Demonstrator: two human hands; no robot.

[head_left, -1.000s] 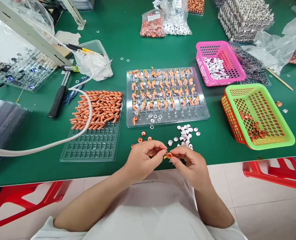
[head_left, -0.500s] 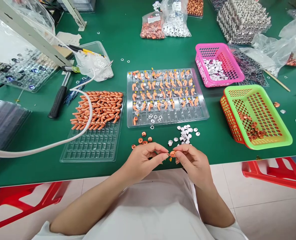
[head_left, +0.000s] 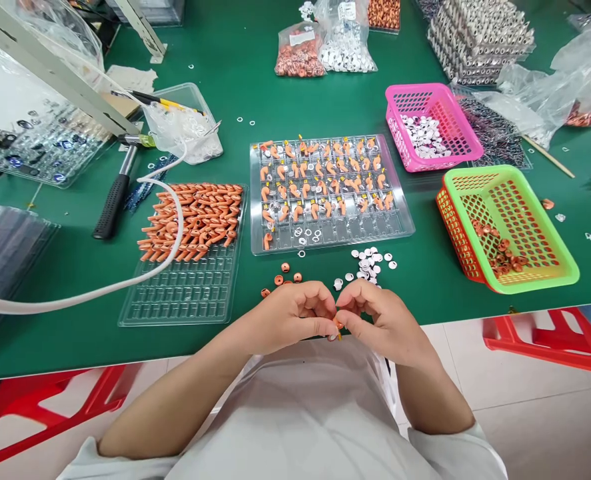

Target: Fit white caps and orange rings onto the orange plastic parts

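Our two hands meet at the near edge of the desk (head_left: pixel 425 287), close to our body. The left hand (head_left: pixel 290 317) and the right hand (head_left: pixel 380 323) are curled inward with their fingertips pressed toward each other. Together they pinch a small orange piece (head_left: pixel 337 325) that shows only as a sliver between the thumbs and forefingers, so we cannot tell its exact shape. Just beyond the left hand a few loose orange rings (head_left: pixel 281 275) lie on the green surface. Just beyond the right hand sits a small heap of white discs (head_left: pixel 370 261). Farther out, straight ahead of both hands, stands a clear compartment tray (head_left: pixel 375 230). Its far rows are filled with orange curved parts (head_left: pixel 325 180), and a few white rings (head_left: pixel 309 235) lie in its near row. Ahead and to the left of the left hand is a second clear tray (head_left: pixel 185 293), bare at its near end and piled with orange tubes (head_left: pixel 195 217) at its far end. A white hose (head_left: pixel 75 293) curves across that tray, and a hammer (head_left: pixel 110 207) lies beyond it to the left. Well to the right of the right hand a green basket (head_left: pixel 535 284) holds a few orange pieces. Past it a pink basket (head_left: pixel 445 165) holds white discs.
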